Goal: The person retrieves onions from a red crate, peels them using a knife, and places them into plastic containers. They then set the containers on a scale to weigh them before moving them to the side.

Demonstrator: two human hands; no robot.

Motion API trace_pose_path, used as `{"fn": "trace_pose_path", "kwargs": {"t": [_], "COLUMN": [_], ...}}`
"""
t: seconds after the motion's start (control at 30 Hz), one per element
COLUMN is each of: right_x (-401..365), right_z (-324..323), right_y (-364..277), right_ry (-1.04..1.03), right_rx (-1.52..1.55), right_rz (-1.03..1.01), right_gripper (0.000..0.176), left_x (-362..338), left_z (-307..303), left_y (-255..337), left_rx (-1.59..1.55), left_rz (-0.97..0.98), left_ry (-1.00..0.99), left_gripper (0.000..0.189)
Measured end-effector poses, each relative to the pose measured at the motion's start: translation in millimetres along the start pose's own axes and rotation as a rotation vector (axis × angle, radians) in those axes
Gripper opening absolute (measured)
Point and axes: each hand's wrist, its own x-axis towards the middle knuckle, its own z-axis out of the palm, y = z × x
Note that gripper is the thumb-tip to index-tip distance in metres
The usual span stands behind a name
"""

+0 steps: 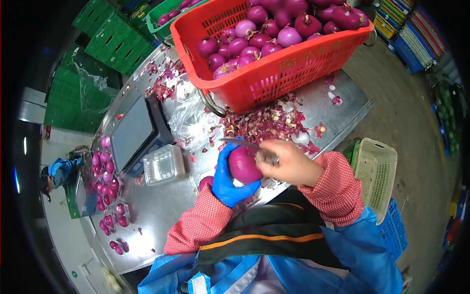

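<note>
My left hand (228, 177), in a blue glove, is wrapped round a large red onion (243, 164) near the front edge of the metal table (161, 215). Bare and closed round the handle of a knife (240, 142), my right hand (286, 162) touches the onion's right side. The blade points left, over the top of the onion. Another onion (206, 183) lies beside my left wrist. Beyond my hands is a pile of onion skins (267, 122).
A red basket (279, 73) full of onions stands at the table's back. On the left are a scale (134, 132), a clear plastic tray (164, 165) and several packed onions (105, 179). A pale basket (374, 171) stands right of the table.
</note>
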Motion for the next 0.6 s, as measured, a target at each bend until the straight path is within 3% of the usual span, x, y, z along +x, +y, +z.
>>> {"fn": "trace_pose_path", "kwargs": {"t": [0.07, 0.17, 0.2, 0.33, 0.6], "right_x": [-7, -12, -13, -23, -21], "right_z": [6, 13, 13, 32, 43], "right_y": [-7, 7, 6, 4, 6], "right_ry": [-0.159, 0.235, 0.311, 0.349, 0.383], "right_rx": [0.244, 0.064, -0.264, -0.607, -0.711], "right_rz": [-0.020, 0.132, 0.093, -0.034, -0.057], "right_gripper": [0.024, 0.024, 0.020, 0.026, 0.033], "left_x": [5, 5, 3, 4, 8], "left_z": [0, 1, -1, 7, 20], "left_y": [-2, 2, 1, 1, 2], "left_rx": [-0.009, 0.086, 0.136, 0.383, 0.497], "left_rz": [0.013, 0.118, 0.152, 0.294, 0.407], "left_ry": [0.062, 0.204, 0.240, 0.413, 0.496], "left_gripper": [0.102, 0.101, 0.101, 0.101, 0.099]}}
